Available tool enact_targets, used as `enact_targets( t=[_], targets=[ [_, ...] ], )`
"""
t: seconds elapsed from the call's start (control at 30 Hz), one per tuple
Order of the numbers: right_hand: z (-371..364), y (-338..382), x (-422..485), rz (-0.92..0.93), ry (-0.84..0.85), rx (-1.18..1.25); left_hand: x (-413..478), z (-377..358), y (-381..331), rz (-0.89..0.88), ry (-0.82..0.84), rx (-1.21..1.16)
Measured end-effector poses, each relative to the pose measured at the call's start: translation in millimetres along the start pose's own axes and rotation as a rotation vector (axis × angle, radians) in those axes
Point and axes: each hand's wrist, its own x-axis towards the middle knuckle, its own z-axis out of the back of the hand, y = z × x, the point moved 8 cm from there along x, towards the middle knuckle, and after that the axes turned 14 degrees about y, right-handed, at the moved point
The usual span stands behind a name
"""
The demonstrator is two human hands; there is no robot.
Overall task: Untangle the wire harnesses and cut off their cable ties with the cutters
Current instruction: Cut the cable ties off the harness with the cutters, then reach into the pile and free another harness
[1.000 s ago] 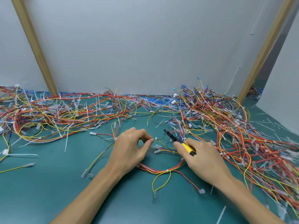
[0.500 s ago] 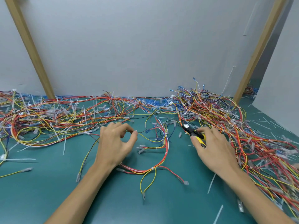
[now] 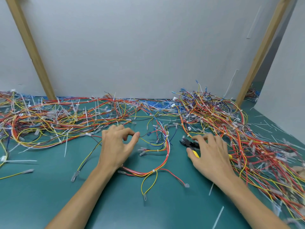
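A loose harness [image 3: 167, 151] of red, yellow and white wires curves across the green mat between my hands, with small white cable ties [image 3: 154, 171] on it. My left hand [image 3: 116, 147] pinches a thin wire of it between thumb and forefinger. My right hand [image 3: 212, 157] lies over the yellow-handled cutters [image 3: 189, 144] at the edge of the right pile. The thumb presses against a yellow handle and the black jaws stick out to the left. The rest of the cutters is hidden under the palm.
A large tangled pile of harnesses [image 3: 231, 129] fills the right side, and another pile [image 3: 49, 119] spreads along the left back. Cut cable tie pieces [image 3: 217, 217] lie on the green mat [image 3: 49, 195]. Two slanted wooden posts [image 3: 33, 50] stand against the white wall.
My hands have moved apart. The right hand carried the cutters right, to the edge of the pile. The left hand shifted left, pulling a thin wire, and the harness between them spread out.
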Motion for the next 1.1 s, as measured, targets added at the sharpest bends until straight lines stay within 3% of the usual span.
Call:
enact_targets(
  t=[0.07, 0.13, 0.4, 0.47, 0.63, 0.83, 0.93, 1.1],
  targets=[
    [18.2, 5.9, -6.3, 0.099, -0.175, 0.198, -0.3, -1.5, -0.5, 0.0, 0.011, -0.009],
    [26.5, 10.4, -6.4, 0.171, -0.195, 0.456, -0.1, -3.4, -1.1, -0.007, 0.02, -0.018],
    [-9.5, 47.1, 47.7, 0.086, 0.393, 0.894, 1.2, -8.2, -4.1, -0.047, 0.042, -0.054],
    [-16.9, 58.6, 55.4, 0.091, 0.456, 0.916, 0.1, -8.1, -4.7, -0.049, 0.042, -0.066],
    [-28.1, 72.8, 59.2, 0.205, 0.465, 1.062, -4.0, -10.7, -1.5, -0.036, 0.07, -0.12],
    [-31.1, 71.3, 39.5, 0.327, 0.22, 1.124, -9.6, -9.2, 2.9, 0.02, 0.067, -0.203],
    [-26.9, 67.4, 38.1, 0.344, 0.199, 1.253, -9.7, -7.7, 2.6, 0.034, 0.058, -0.19],
    [-22.1, 64.7, 34.5, 0.355, 0.194, 1.261, -12.8, -1.5, 0.4, 0.044, 0.017, -0.196]
  ],
)
